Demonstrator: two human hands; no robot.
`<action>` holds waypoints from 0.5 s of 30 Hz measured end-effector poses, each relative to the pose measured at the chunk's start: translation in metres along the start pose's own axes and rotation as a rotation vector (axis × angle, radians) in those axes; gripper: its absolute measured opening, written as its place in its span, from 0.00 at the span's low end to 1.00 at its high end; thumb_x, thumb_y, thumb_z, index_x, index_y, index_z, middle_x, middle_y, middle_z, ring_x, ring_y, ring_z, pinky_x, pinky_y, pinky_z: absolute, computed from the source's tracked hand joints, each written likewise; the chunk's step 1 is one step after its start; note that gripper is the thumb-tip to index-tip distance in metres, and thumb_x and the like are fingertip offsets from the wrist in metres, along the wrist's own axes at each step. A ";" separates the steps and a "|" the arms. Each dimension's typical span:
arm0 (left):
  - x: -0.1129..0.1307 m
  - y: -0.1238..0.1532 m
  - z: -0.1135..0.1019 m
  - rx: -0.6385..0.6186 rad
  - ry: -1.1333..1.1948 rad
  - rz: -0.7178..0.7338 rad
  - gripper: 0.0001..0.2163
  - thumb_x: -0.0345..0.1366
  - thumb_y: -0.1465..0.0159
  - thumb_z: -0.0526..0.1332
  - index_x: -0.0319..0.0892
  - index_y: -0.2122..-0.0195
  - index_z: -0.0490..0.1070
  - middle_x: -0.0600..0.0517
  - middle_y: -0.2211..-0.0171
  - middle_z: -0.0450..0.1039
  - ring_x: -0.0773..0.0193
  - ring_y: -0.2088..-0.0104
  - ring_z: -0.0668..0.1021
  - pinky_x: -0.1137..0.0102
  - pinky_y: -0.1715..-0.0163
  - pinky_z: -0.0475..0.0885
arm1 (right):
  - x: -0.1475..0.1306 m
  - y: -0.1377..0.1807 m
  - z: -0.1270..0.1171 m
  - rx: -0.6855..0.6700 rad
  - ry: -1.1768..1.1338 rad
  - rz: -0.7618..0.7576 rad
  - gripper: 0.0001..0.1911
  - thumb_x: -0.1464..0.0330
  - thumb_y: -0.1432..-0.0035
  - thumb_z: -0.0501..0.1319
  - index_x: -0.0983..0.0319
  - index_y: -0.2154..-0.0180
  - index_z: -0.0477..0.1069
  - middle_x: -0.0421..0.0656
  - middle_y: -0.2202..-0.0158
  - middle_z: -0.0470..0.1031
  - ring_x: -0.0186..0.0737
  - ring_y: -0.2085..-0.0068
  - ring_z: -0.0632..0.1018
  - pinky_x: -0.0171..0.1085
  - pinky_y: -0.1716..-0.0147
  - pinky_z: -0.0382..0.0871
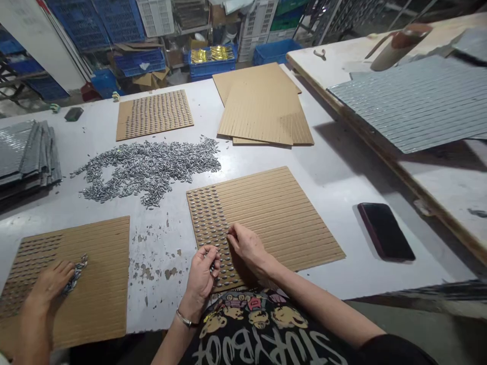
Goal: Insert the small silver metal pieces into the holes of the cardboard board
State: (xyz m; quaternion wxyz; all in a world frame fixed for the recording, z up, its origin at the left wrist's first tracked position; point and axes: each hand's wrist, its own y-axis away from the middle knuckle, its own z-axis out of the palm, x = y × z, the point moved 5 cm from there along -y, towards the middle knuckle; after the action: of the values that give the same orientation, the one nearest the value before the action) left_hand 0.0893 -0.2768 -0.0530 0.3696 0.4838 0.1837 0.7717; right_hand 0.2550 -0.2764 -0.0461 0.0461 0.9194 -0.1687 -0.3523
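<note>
In front of me lies a grooved cardboard sheet, its left part set with rows of small silver, seed-shaped metal pieces. My left hand is curled over the sheet's lower left edge, closed around several of the same metal pieces. My right hand rests at the border between filled and bare grooves, its thumb and forefinger pinched at the board; whatever sits between the fingertips is hidden. Beyond the sheet spreads a loose heap of these metal pieces.
A co-worker's hand is over another grooved cardboard sheet at left. A filled sheet and stacked bare sheets lie behind. A phone is at right, near a second table. Silver packs are piled far left.
</note>
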 end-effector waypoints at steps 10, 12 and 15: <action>-0.007 0.002 0.008 -0.021 0.052 0.002 0.16 0.36 0.50 0.72 0.39 0.65 0.67 0.57 0.78 0.65 0.75 0.78 0.67 0.80 0.81 0.57 | -0.024 0.036 -0.016 -0.081 -0.427 -0.257 0.07 0.65 0.38 0.56 0.60 0.65 0.71 0.40 0.69 0.75 0.35 0.68 0.74 0.33 0.67 0.65; -0.011 0.002 0.011 -0.022 0.047 0.014 0.16 0.37 0.50 0.72 0.40 0.65 0.67 0.59 0.79 0.64 0.76 0.80 0.65 0.80 0.81 0.56 | -0.024 0.042 -0.016 -0.081 -0.461 -0.241 0.07 0.66 0.39 0.57 0.60 0.65 0.71 0.40 0.69 0.76 0.35 0.67 0.74 0.33 0.67 0.65; -0.015 0.003 0.017 -0.036 0.024 0.020 0.16 0.38 0.49 0.72 0.39 0.65 0.68 0.58 0.79 0.64 0.77 0.81 0.62 0.80 0.83 0.54 | -0.017 0.041 -0.014 -0.111 -0.493 -0.174 0.07 0.66 0.39 0.56 0.61 0.67 0.70 0.40 0.69 0.75 0.35 0.68 0.73 0.33 0.67 0.65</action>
State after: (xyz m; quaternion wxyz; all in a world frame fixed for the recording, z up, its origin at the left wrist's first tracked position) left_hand 0.1067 -0.2910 -0.0524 0.3684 0.4697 0.1692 0.7843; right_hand 0.2412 -0.3097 -0.0165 0.0233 0.8128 -0.0757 -0.5771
